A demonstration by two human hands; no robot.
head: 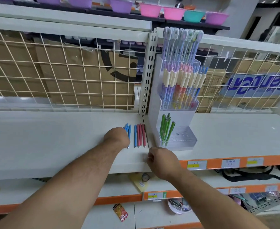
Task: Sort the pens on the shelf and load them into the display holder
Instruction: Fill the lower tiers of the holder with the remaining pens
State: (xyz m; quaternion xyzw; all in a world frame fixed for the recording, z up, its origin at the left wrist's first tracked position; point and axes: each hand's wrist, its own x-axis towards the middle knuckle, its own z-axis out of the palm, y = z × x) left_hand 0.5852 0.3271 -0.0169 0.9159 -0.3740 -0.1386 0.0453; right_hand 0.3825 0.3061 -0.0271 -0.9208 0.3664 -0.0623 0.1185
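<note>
Head view, at nine o'clock of the holder (177, 141): left hand (117, 138) laid over the blue pens (129, 129) on the shelf (53, 138), fingers hidden, so cannot tell whether gripping or just pressing. Toward three o'clock, a stray blue pen (135, 136) just beside the red pens (141, 135), laid twelve to six. At seven o'clock of the holder, right hand (162, 161) at the shelf edge, fingers curled, nothing seen inside; cannot tell if empty. Green pens (166, 128) already leaning in the front tray. Likely trouble: scooping blindly and leaving the stray blue pen among reds, hence mixed colours; or nudging round barrels toward six o'clock and off the edge.
</note>
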